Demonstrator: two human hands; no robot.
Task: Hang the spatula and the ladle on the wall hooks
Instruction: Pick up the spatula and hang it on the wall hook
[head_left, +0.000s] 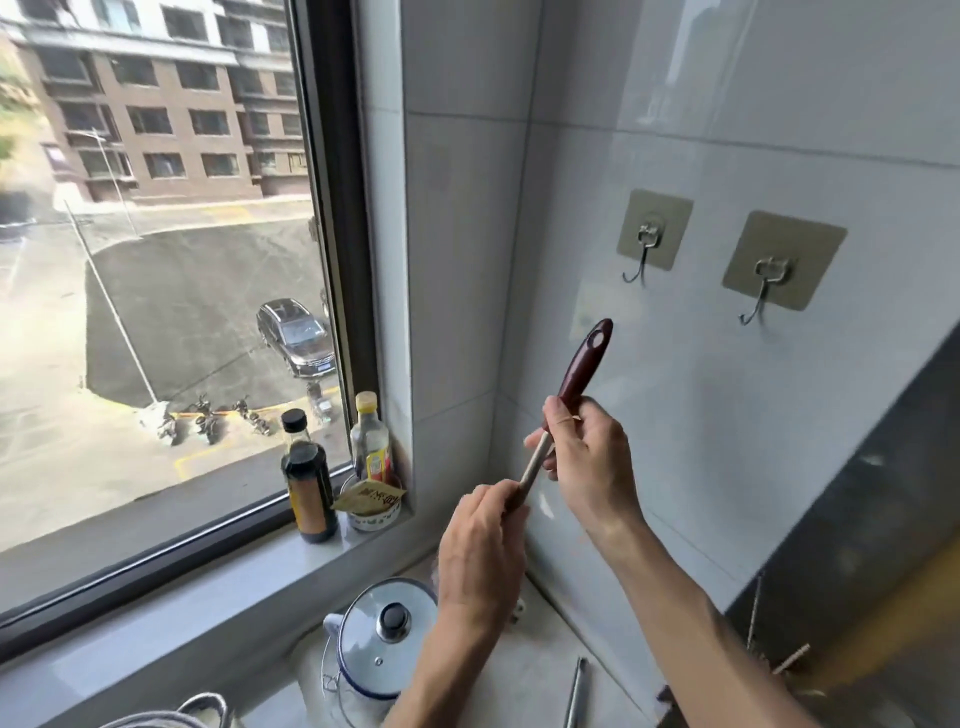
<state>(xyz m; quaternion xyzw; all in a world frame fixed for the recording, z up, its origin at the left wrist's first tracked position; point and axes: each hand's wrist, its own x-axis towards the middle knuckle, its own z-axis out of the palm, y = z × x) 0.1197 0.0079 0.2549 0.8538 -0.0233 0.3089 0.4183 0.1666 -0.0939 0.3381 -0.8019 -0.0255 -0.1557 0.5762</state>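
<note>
Both hands hold one utensil with a dark red handle that has a hole at its tip and a metal shaft. Its head is hidden behind my left hand, so I cannot tell whether it is the spatula or the ladle. My right hand grips it where handle meets shaft. My left hand grips the shaft lower down. The handle tip points up towards the left wall hook, a little below it. A second hook is to the right. Both hooks are bare. Another metal handle lies on the counter below.
A windowsill on the left carries a dark sauce bottle, a clear bottle with a yellow cap and a small bowl. A white kettle with a glass lid stands on the counter. A dark hood edge juts in at the right.
</note>
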